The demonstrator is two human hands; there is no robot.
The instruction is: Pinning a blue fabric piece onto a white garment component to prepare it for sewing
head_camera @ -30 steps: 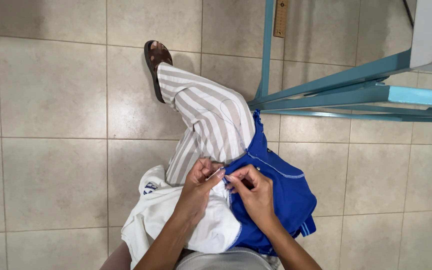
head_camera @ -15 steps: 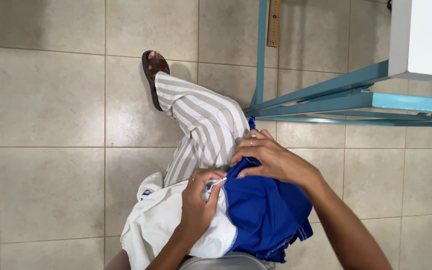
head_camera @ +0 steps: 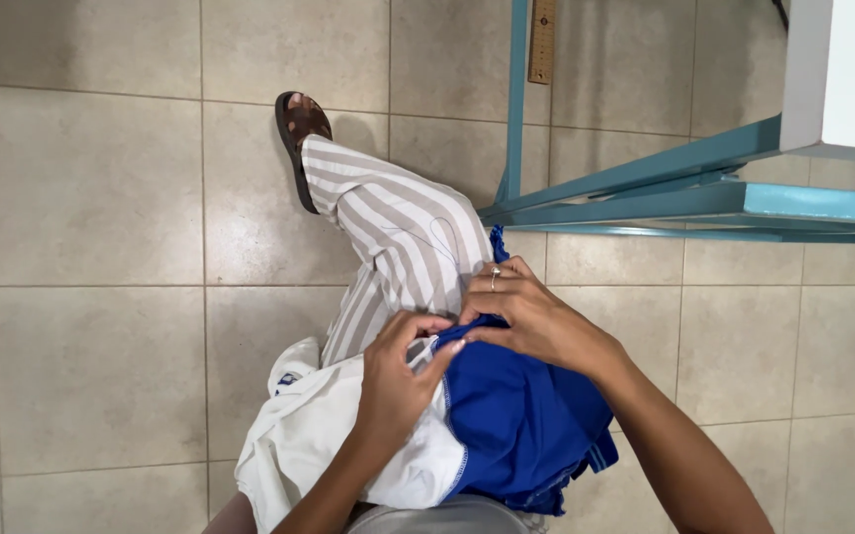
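A garment of blue cloth [head_camera: 526,425] and white cloth [head_camera: 319,435] lies bunched on my lap. My left hand [head_camera: 398,381] pinches it where the white and blue parts meet. Just to its right, my right hand [head_camera: 536,316], with a ring on one finger, curls over the top edge of the blue cloth and grips it. The fingertips of both hands almost touch. A thin blue thread [head_camera: 437,232] loops across my striped trouser leg [head_camera: 403,237]. Whether a needle is held is not visible.
My leg stretches out over the beige tiled floor [head_camera: 91,198], ending in a brown sandal [head_camera: 299,129]. A teal metal table frame [head_camera: 645,188] with a white top [head_camera: 843,69] stands at the upper right. A wooden ruler [head_camera: 542,40] lies by the frame.
My right hand, pinching beside the left a second ago, lifted up over the blue cloth and has now settled on its top edge. The left hand kept its pinch.
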